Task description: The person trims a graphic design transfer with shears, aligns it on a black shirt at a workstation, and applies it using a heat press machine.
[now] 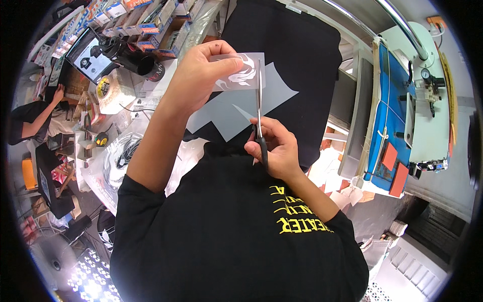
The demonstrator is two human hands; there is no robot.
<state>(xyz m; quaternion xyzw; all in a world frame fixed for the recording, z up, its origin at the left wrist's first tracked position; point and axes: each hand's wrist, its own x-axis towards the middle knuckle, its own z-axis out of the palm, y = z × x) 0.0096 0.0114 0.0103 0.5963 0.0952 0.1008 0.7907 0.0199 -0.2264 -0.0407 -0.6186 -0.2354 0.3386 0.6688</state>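
Observation:
Between the thumb and fingers of my left hand (214, 65) is a small translucent film piece (244, 73) with a white flame-like print. My right hand (280, 150) grips scissors (259, 103) by their black handles. One long blade points away from me and lies along the film's right edge. A pale pointed shape, perhaps the other blade, slants off to the left; I cannot tell which. Beneath both hands, grey translucent sheets (274, 93) with angular cut edges lie on a black cloth (282, 30).
At the left are a laptop (90, 55), a black tumbler (150, 68) and a tape roll (103, 86). Boxes (161, 30) line the far left. Another person's arm (43, 118) is at far left. On the right stands a machine with a blue bed (390, 110) and a gauge.

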